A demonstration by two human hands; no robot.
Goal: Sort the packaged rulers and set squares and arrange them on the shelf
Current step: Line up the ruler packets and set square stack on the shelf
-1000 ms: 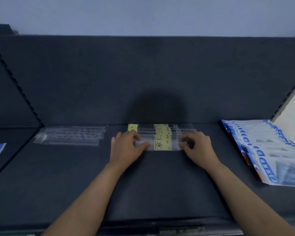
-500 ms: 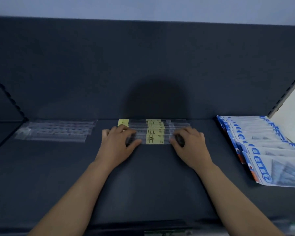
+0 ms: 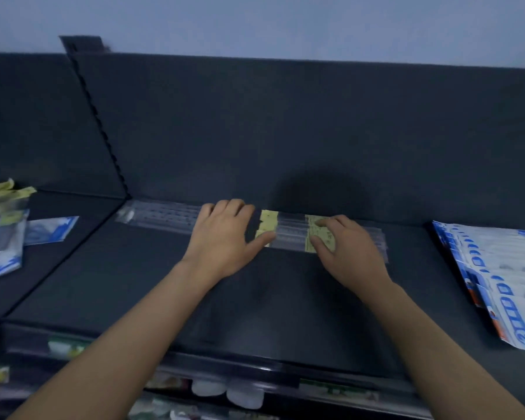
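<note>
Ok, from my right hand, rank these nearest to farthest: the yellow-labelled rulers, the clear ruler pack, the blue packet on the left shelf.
1. Yellow-labelled rulers: under the right hand.
2. Clear ruler pack: left, past the left hand.
3. Blue packet: far left, next shelf bay.

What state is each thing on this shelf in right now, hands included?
left hand: open, lying flat, thumb touching the labelled ruler packs.
right hand: open, fingers resting on the labelled ruler packs.
labelled ruler packs: lying flat, overlapping.
clear ruler packs: lying flat, left of them.
set square packs: fanned out, overlapping, at right.
</note>
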